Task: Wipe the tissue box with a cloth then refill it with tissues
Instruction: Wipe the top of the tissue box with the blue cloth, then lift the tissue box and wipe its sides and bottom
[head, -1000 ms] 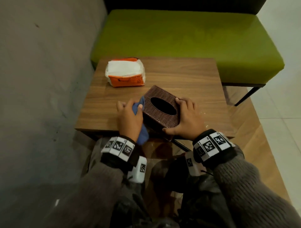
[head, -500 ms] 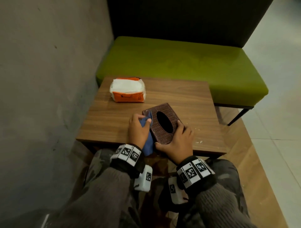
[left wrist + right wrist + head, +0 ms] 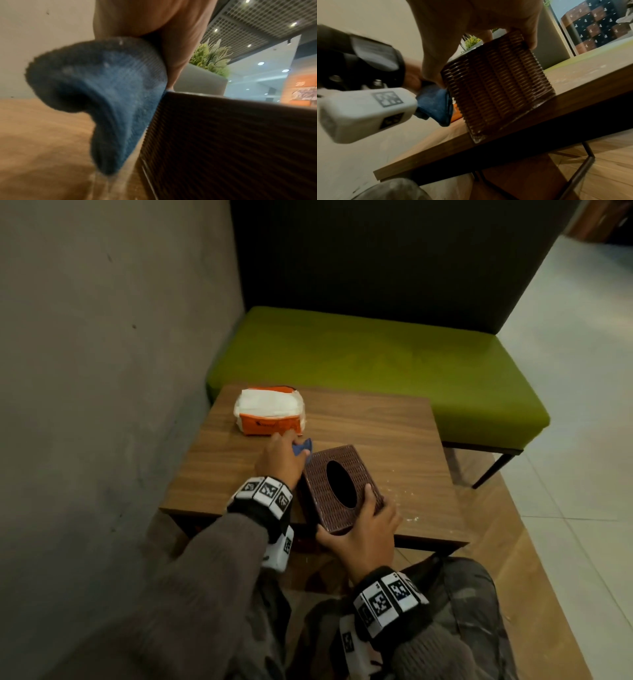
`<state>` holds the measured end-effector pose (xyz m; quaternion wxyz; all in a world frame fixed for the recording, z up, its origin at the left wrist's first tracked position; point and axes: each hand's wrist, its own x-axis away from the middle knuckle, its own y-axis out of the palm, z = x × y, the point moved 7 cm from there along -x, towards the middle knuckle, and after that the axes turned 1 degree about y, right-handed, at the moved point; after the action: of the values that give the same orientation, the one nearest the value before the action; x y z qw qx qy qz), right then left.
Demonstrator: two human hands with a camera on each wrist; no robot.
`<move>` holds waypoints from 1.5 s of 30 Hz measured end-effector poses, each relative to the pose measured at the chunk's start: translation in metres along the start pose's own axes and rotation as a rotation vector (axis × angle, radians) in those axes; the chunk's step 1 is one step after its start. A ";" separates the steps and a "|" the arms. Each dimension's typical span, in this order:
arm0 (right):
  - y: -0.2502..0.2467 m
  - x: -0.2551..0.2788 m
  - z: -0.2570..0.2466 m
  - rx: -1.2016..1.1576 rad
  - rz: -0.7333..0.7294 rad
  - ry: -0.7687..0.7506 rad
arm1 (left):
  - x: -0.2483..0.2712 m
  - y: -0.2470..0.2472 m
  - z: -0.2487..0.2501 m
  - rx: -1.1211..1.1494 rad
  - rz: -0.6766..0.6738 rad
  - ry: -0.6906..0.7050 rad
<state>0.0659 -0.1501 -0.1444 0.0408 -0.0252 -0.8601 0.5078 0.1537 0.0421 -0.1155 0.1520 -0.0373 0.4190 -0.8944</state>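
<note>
From the head cam, we've got our right hand (image 3: 359, 529) wrapped over the near end of the brown woven tissue box (image 3: 342, 487), thumb on one side and fingers on the other, keeping it steady on the worktop (image 3: 394, 433). Our left hand (image 3: 279, 462) is just left of that grip, pressed against the box's long side with the blue cloth (image 3: 303, 447) bunched in it, a bit poking out past the fingers. Beyond that hand sits the orange refill pack of tissues (image 3: 270, 414), still full-looking and apart from the box. The oval slot in the box looks dark, no tissue showing.

Left wrist cam: cloth (image 3: 109, 97) clamped under the fingers, its edge touching the box wall (image 3: 231, 142). Blurry, though.

Right wrist cam: our grip holds the box (image 3: 496, 83) at its top edges, and the box sits right at the worktop's near edge (image 3: 488, 151). Cloth (image 3: 435, 105) is against its left face.

So we reckon we're mid-wipe, doing the sides. Refill hasn't started.
</note>
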 end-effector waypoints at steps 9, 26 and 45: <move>-0.014 -0.013 0.013 -0.135 0.052 0.157 | 0.045 -0.022 -0.066 0.674 0.088 -0.484; -0.033 0.015 -0.007 -0.519 0.329 -0.295 | 0.074 -0.012 0.023 0.702 -0.267 -0.131; -0.078 0.021 -0.003 -0.435 0.064 -0.507 | 0.098 -0.074 0.057 -0.071 -0.165 0.580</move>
<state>0.0455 -0.1830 -0.0739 -0.1967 0.0670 -0.9300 0.3033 0.0538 0.0154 -0.0284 -0.0487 0.1806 0.4714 -0.8618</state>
